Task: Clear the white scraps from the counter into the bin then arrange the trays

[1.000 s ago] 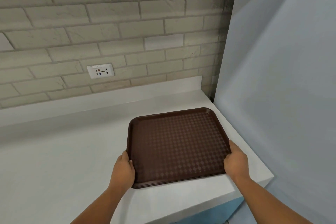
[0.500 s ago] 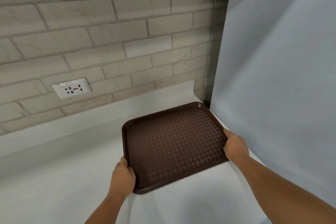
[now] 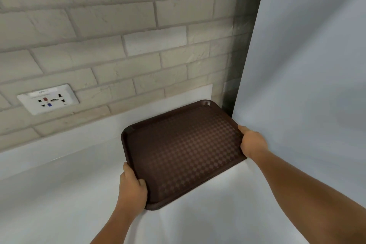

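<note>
Nearest to us, our left hand (image 3: pixel 132 190) is gripping the near left corner of the brown tray (image 3: pixel 184 150), its fingers (image 3: pixel 126 166) curling round the rim with the thumb lying on top. Our right hand (image 3: pixel 252 142) is pinching the right edge the same way, thumb over the lip and the other fingers hidden beneath. The tray is spanning the gap between the two sets of fingers, low over the white tabletop (image 3: pixel 59 194). We cannot tell whether it is fully resting there or a touch lifted. A second ago it was sitting close to the front edge, well short of the wall. Now it is lying turned and pushed away from us, with its far corner reaching just beside the white upstand (image 3: pixel 89 130) and the grey panel (image 3: pixel 307 65) that is rising beyond our right fingers. We are judging that the scrap clearing is behind us, since no white scraps are showing anywhere around our fingers. This would then be the arranging step, with the tray being tucked into the back corner. Further off, up and left of our left fingers, a white wall socket (image 3: pixel 48 99) is sitting in the pale brick wall (image 3: pixel 118 25). Its top strip is carrying faint lettering too blurred to read, with a red and a blue mark below. The tray itself is showing only a chequered pattern and no brand.
</note>
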A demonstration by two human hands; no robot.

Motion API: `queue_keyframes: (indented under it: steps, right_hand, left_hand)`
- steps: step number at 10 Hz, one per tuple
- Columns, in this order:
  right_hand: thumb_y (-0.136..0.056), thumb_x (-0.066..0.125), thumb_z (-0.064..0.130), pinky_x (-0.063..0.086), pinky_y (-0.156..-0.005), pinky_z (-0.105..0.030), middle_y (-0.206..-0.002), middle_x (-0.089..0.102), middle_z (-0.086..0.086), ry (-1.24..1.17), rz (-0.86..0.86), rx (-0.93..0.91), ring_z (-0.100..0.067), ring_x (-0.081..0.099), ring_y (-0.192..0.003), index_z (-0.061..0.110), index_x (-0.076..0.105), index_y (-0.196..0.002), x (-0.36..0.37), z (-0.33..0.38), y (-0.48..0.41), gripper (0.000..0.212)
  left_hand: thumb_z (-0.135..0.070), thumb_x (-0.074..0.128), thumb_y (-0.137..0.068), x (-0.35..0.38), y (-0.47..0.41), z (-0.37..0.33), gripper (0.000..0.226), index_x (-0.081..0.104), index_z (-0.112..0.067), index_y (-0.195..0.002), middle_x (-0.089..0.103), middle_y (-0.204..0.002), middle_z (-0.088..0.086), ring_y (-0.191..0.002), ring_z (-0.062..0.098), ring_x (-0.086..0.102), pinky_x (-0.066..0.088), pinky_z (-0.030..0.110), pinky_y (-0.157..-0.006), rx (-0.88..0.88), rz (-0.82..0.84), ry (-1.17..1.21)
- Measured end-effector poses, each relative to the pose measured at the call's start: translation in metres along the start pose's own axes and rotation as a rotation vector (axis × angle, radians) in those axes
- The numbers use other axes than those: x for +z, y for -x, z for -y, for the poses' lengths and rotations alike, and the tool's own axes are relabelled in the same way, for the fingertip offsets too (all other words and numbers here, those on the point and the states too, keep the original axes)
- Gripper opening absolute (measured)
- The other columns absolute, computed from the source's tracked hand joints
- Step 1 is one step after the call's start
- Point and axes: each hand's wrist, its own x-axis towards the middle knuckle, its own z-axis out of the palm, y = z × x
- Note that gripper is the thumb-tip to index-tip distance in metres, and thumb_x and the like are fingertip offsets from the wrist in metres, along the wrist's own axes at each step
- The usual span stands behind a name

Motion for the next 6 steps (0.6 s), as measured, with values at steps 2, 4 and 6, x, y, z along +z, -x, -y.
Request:
queue_keyframes:
  steps: [2,4,6]
  right_hand:
    - [-0.1,0.038,0.014,0.037,-0.111,-0.044,-0.15,0.039,-0.009,-0.043,0.003,0.021,-0.036,0.046,-0.129,0.032,0.023,-0.152,0.009,0.021,-0.007,0.058]
    - [-0.096,0.044,0.017,0.039,-0.11,-0.047,-0.152,0.033,-0.009,0.001,0.096,-0.029,-0.037,0.042,-0.131,0.026,0.013,-0.154,0.003,0.028,0.007,0.066]
    - [-0.099,0.033,0.044,0.036,-0.11,-0.052,-0.155,0.027,-0.005,0.176,-0.026,-0.042,-0.034,0.032,-0.137,0.021,0.021,-0.15,-0.003,0.029,0.04,0.057]
  left_hand:
    - [0.002,0.039,-0.088,-0.008,-0.016,0.007,0.05,0.028,-0.006,-0.136,0.046,-0.116,0.015,-0.096,0.032,0.052,0.051,0.05,-0.089,-0.012,0.024,-0.031]
    - [0.001,0.04,-0.092,-0.011,-0.015,0.002,0.054,0.025,-0.005,-0.143,0.044,-0.123,0.018,-0.103,0.033,0.052,0.05,0.048,-0.094,-0.044,0.043,-0.042]
    - [-0.014,0.046,-0.097,-0.032,-0.005,-0.009,0.034,0.038,-0.004,-0.128,0.048,-0.113,0.013,-0.091,0.024,0.051,0.048,0.037,-0.083,-0.047,0.104,-0.111]
